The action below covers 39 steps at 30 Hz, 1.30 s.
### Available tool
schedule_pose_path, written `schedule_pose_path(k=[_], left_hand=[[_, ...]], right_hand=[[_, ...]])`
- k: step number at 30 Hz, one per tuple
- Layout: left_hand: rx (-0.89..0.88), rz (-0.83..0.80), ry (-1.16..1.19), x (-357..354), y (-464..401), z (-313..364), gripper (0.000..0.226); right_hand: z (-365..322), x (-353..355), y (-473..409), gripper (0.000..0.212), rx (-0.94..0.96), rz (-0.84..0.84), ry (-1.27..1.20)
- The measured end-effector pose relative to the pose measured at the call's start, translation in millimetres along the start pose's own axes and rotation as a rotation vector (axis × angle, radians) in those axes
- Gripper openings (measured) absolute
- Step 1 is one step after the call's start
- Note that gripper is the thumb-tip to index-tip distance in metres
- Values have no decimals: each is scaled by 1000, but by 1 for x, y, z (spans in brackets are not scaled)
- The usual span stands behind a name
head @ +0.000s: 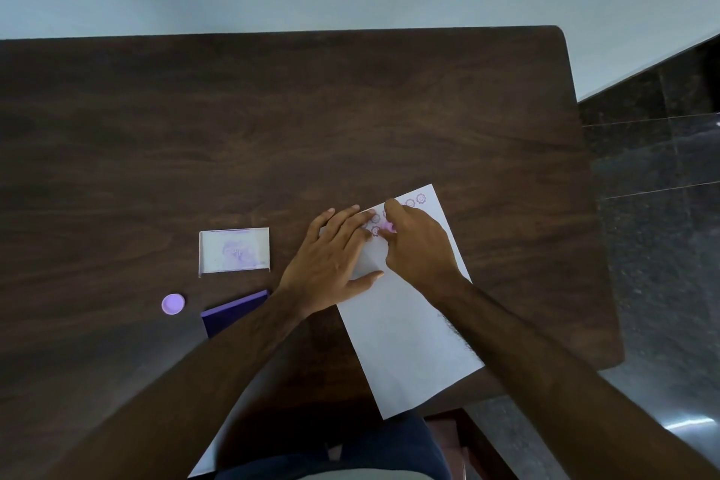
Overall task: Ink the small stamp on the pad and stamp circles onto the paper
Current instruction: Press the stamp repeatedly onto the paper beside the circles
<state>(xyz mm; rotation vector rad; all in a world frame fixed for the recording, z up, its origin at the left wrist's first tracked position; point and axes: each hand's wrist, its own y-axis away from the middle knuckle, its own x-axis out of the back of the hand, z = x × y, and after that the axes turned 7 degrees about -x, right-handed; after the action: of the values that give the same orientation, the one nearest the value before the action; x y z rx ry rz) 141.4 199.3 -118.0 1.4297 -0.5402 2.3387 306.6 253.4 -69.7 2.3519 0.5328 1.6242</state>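
A white sheet of paper (405,327) lies tilted on the dark wooden table (272,121), with several purple circle prints (415,201) along its far edge. My right hand (419,245) pinches a small pink stamp (388,226) and holds it down on the paper near those prints. My left hand (335,261) lies flat with fingers spread on the paper's left edge, just beside the stamp. The ink pad (234,251), a white open tray smeared with purple, sits to the left of my hands.
A round lilac cap (173,303) lies near the left front. A purple lid (233,311) rests partly under my left forearm. The table's right edge (592,207) drops to a dark polished floor. The paper's near corner overhangs the table front.
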Motion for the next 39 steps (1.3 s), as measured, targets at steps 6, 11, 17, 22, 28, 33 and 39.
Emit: schedule_pose_path(k=[6,11,17,22,28,33,39], left_hand=[[4,8,8,1,-1,0,66],[7,3,10,1,-3,1,66],[11,3,8,1,-5,0,66],[8,12,12,2,-6,0,68],[8,10,11,-1,-7,0,65],[1,25,15,-3,-6,0,64],[-5,23,10,-1,-7,0,64]], right_hand=[[0,1,-1,48,8,-15,3],[1,1,-3,48,-18,-36,-8],[4,1,-5,44,16,-25,-8],[5,0,-6,44,16,-23,-24],[8,-1,-8,42,32,-13,-14],[10,-2,-8,46,44,2,-29],[14,-4,-10,47,71,12,-26]])
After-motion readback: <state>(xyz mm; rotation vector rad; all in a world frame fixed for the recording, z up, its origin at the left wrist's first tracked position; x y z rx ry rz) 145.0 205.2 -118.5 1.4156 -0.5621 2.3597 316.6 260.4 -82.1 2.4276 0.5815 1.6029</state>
